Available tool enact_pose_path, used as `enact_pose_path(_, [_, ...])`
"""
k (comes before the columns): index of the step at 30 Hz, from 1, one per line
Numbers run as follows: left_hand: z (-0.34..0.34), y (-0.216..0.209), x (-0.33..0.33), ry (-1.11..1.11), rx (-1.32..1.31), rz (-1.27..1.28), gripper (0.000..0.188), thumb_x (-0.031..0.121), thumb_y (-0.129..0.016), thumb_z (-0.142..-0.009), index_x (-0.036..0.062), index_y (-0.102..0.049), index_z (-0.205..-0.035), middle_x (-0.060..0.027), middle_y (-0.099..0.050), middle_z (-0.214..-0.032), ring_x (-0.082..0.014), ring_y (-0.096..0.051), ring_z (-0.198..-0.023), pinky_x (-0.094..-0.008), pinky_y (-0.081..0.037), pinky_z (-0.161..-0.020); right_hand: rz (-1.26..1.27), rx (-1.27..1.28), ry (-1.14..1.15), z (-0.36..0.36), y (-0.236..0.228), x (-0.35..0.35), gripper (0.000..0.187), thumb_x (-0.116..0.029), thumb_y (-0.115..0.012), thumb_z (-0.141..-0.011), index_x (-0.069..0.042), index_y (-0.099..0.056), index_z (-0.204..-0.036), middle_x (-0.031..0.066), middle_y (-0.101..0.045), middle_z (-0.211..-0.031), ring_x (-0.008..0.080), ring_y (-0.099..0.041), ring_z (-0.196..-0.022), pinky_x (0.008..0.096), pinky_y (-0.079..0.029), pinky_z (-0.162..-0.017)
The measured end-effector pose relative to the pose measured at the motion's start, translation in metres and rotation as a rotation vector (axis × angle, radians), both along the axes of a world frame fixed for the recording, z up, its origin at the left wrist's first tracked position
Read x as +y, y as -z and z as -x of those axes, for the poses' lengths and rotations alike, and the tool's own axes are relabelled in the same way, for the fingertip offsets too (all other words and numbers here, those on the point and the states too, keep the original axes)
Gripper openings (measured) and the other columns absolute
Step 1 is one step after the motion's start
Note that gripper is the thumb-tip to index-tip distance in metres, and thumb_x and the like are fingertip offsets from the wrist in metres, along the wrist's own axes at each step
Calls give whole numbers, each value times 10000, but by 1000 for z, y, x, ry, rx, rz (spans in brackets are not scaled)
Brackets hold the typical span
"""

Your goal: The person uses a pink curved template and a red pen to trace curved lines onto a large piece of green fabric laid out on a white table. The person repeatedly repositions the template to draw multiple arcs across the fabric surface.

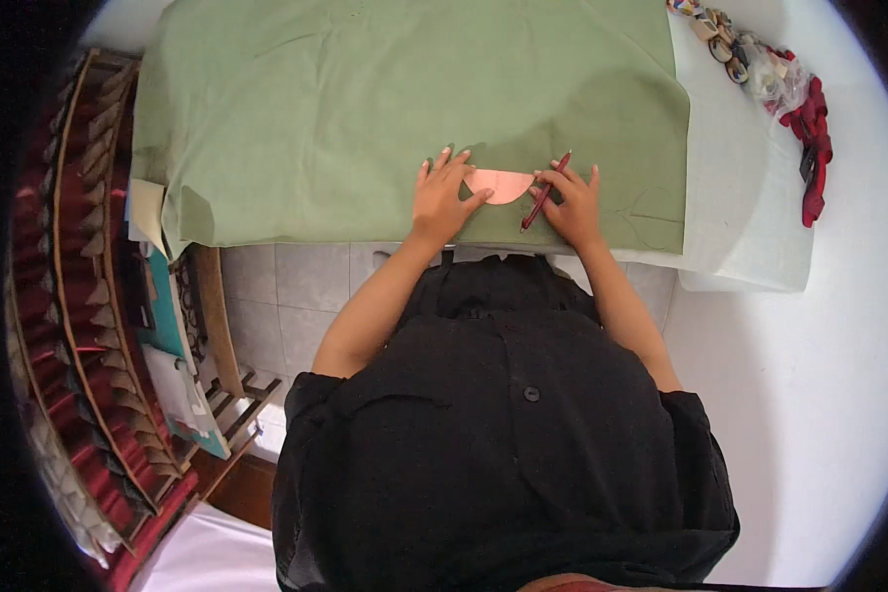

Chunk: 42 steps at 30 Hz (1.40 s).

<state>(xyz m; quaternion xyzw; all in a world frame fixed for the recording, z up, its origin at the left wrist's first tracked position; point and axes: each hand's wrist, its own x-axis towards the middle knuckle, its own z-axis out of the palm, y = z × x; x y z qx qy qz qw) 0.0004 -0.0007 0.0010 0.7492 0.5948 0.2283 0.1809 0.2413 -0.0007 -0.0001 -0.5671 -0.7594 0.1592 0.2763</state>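
Observation:
A pink half-circle piece [501, 185], flat edge away from me, lies on a green cloth [316, 118] spread over the table. My left hand [446, 197] rests on the cloth with its fingers spread, its thumb on the piece's left end. In my right hand [570, 202] is a dark red pen [536, 209], slanting between thumb and fingers beside the piece's right end. Faint outlines show on the cloth right of my right hand; one looks curved.
White cloth [750, 247] covers the table's right side. Along the wall lie small spools [722, 47], a clear plastic bag [775, 84] and red fabric [812, 148]. A wooden rack [229, 326] and red curtain-like cloth with trim [79, 276] stand at left.

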Motion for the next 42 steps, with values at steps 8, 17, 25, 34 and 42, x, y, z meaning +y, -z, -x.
enact_pose_path(8, [0, 0, 1, 5, -10, -20, 427, 407, -713, -790, 81, -633, -1053, -83, -544, -1339, -287, -400, -1337, -504, -243, -1109, -40, -36, -9, 1, -2, 1, 257, -262, -724, -795, -168, -670, -1029, 20, -685, -1011, 224, -598, -1103, 622, -212, -1062])
enact_pose_path(17, [0, -2, 2, 11, -29, -7, 418, 398, -724, -782, 88, -631, -1048, -74, -550, -1333, -287, -402, -1336, -501, -256, -1101, -85, -47, -39, -1, -1, 0, 244, -224, -730, -790, -165, -672, -1020, 13, -693, -993, 216, -612, -1076, 591, -244, -1058])
enact_pose_path(25, [2, 2, 1, 1, -35, -25, 467, 427, -721, -765, 102, -604, -1079, -61, -547, -1335, -277, -406, -1333, -516, -263, -1097, -83, -73, -37, 2, -2, -1, 267, -217, -730, -787, -169, -668, -1042, 23, -690, -1020, 227, -587, -1128, 597, -220, -1065])
enact_pose_path(34, [3, 9, 6, -15, -67, -136, 426, 404, -753, -725, 119, -623, -1013, -47, -574, -1301, -282, -439, -1303, -513, -293, -1073, -83, -102, -56, -1, 2, 0, 346, -182, -680, -748, -178, -653, -1093, 54, -678, -1066, 256, -562, -1166, 616, -206, -1065])
enact_pose_path(42, [2, 11, 3, 14, -54, -164, 353, 399, -732, -757, 154, -658, -1000, -41, -575, -1297, -287, -437, -1302, -530, -285, -1071, -29, -40, -120, 14, -1, -11, 285, -279, -691, -805, -176, -645, -1067, 48, -676, -1043, 256, -585, -1128, 624, -207, -1054])
